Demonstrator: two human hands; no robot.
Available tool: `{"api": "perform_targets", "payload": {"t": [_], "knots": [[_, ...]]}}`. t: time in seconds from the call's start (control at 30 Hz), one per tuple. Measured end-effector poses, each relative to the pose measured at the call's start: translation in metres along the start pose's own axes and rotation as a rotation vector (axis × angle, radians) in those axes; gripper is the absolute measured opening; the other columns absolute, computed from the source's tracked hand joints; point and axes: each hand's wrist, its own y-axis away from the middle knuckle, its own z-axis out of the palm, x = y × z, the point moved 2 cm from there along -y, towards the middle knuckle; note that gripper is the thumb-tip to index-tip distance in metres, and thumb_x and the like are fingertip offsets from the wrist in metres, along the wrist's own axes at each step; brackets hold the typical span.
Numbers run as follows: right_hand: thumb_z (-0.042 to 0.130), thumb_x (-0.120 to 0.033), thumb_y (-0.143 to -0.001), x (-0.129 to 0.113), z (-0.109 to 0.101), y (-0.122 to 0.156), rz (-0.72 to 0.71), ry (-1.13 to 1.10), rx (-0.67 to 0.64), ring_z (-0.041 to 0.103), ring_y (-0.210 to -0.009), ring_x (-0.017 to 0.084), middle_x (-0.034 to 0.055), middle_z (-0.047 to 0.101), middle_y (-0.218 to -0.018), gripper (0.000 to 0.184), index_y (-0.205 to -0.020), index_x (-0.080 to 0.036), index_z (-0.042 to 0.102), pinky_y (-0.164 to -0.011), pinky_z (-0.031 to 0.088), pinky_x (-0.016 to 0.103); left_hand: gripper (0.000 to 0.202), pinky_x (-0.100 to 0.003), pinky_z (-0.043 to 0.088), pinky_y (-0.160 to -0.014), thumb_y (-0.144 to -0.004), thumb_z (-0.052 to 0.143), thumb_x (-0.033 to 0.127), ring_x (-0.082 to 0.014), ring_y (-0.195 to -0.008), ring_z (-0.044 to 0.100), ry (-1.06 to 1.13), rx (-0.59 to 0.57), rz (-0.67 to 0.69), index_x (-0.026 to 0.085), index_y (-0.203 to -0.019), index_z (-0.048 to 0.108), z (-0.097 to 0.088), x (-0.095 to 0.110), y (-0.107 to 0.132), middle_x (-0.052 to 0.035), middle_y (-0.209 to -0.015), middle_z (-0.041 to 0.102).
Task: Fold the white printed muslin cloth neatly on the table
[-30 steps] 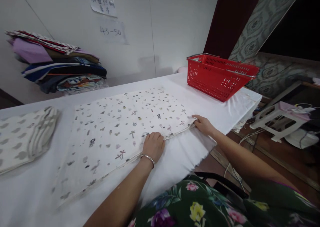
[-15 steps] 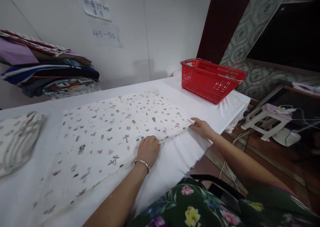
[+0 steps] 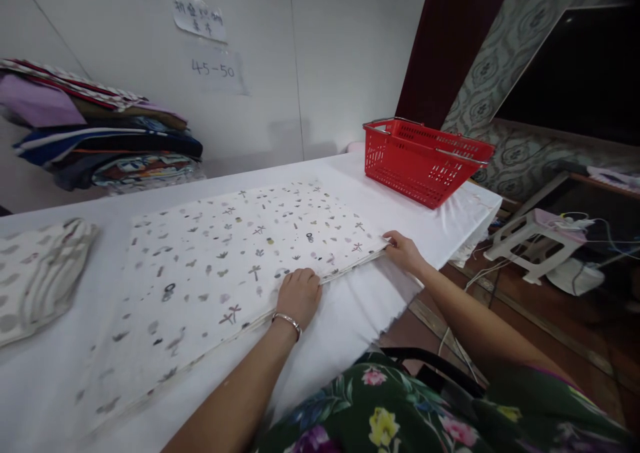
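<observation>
A white cloth (image 3: 210, 273) printed with small palm trees, birds and leaves lies flat across the table, folded in layers along its near edge. My left hand (image 3: 299, 298), a bracelet at its wrist, is on the middle of that edge, its fingers together and bent over the cloth; the thumb side is partly hidden. At the right near corner, my right hand (image 3: 401, 252) pinches the layers between thumb and fingers.
A folded patterned cloth (image 3: 43, 273) lies at the left. Behind it stands a pile of folded fabrics (image 3: 107, 133). A red basket (image 3: 425, 163) sits at the table's far right, and a plastic stool (image 3: 537, 240) with cables stands beyond on the floor.
The view has shifted slightly, so the surroundings appear a little further right. Both hands stay at the same places on the cloth's near edge.
</observation>
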Motion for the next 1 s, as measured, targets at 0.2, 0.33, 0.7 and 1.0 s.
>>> {"api": "perform_targets", "payload": {"t": [0.2, 0.33, 0.7, 1.0], "knots": [[0.049, -0.016, -0.076, -0.001, -0.003, 0.005, -0.05, 0.115, -0.071, 0.055, -0.07, 0.014, 0.0021, 0.064, -0.084, 0.032, -0.106, -0.021, 0.056, -0.064, 0.038, 0.024, 0.015, -0.036, 0.04, -0.082, -0.085, 0.049, 0.021, -0.0213, -0.092, 0.052, 0.004, 0.004, 0.003, 0.017, -0.088, 0.064, 0.002, 0.0, 0.001, -0.0063, -0.095, 0.061], [0.053, -0.025, -0.079, 0.003, -0.011, 0.009, -0.141, 0.129, -0.094, 0.055, -0.072, 0.014, 0.0037, 0.063, -0.092, 0.028, -0.106, -0.02, 0.055, -0.066, 0.04, 0.025, 0.015, -0.036, 0.04, -0.082, -0.084, 0.05, 0.02, -0.0213, -0.092, 0.052, 0.029, 0.003, -0.007, 0.017, -0.089, 0.063, 0.003, -0.001, 0.001, -0.0063, -0.096, 0.061], [0.048, -0.026, -0.082, 0.007, -0.018, 0.017, -0.284, 0.024, 0.026, 0.054, -0.072, 0.015, 0.0027, 0.06, -0.08, 0.014, -0.084, -0.02, 0.06, -0.066, 0.041, 0.026, 0.016, -0.036, 0.041, -0.082, -0.085, 0.049, 0.02, -0.0219, -0.093, 0.053, 0.042, -0.035, -0.035, 0.016, -0.089, 0.064, 0.003, -0.001, 0.0, -0.0064, -0.097, 0.061], [0.046, -0.019, -0.082, -0.003, -0.015, 0.026, -0.266, 0.088, 0.016, 0.054, -0.076, 0.015, 0.0036, 0.059, -0.086, 0.016, -0.084, -0.02, 0.062, -0.071, 0.041, 0.026, 0.017, -0.036, 0.041, -0.083, -0.085, 0.048, 0.021, -0.0218, -0.093, 0.053, 0.049, -0.01, -0.023, 0.018, -0.089, 0.064, 0.004, -0.002, 0.0, -0.007, -0.098, 0.061]]}}
